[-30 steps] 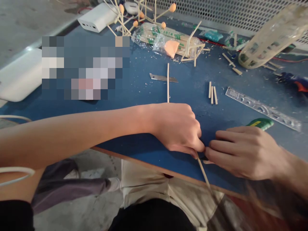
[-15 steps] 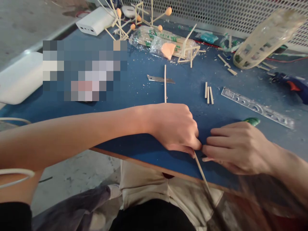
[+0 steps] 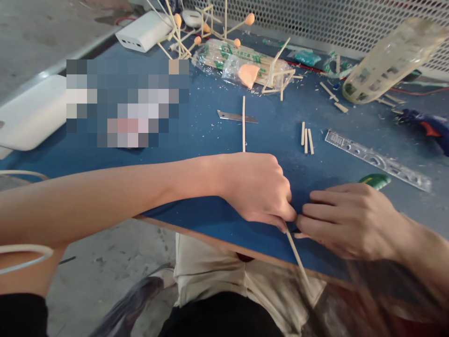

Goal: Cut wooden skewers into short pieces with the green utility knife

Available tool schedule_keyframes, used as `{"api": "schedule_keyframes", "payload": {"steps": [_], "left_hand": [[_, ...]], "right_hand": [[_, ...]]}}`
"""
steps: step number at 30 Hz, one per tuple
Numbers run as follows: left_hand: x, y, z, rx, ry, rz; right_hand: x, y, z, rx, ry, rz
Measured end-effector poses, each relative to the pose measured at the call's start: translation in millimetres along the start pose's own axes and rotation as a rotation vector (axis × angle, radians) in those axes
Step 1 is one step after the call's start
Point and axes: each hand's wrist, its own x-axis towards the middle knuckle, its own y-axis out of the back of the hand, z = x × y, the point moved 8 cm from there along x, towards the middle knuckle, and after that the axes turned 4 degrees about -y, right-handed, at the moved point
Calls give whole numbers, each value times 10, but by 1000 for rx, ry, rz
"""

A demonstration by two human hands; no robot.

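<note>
My left hand (image 3: 261,189) is closed on a thin wooden stick (image 3: 296,250), which slants down over the table's front edge. Close to its fingertips, my right hand (image 3: 347,220) is closed too; a small dark tip and a pale bit show at its fingers, but what it grips is mostly hidden. A green handle-like object (image 3: 376,180) lies just behind the right hand. Beyond my left wrist, another stick (image 3: 243,121) lies across a metal blade (image 3: 228,115). Several short cut sticks (image 3: 306,140) lie farther right, near a clear ruler (image 3: 379,160).
At the back are a packet of sticks (image 3: 217,54), stick frames with orange balls (image 3: 249,19), a white power bank (image 3: 143,32) and a plastic bottle (image 3: 386,61). A glue gun (image 3: 428,126) lies at the right, a white case (image 3: 33,112) at the left.
The view has shifted slightly, so the table items appear a little farther right. My right hand has moved slightly down and right, and more of the green object shows. Both hands remain closed.
</note>
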Motion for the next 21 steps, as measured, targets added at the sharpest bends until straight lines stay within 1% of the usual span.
{"api": "schedule_keyframes", "payload": {"steps": [7,14,21], "left_hand": [[5,-22,-15,-19,22,-58],[-3,-18,-6,0,10,-25],[-3,-47,-15,-3,19,-49]], "right_hand": [[-9,-8,-14,-19,3,1],[-10,-13,-12,-10,-18,-2],[-2,-10,-10,13,-7,14]]}}
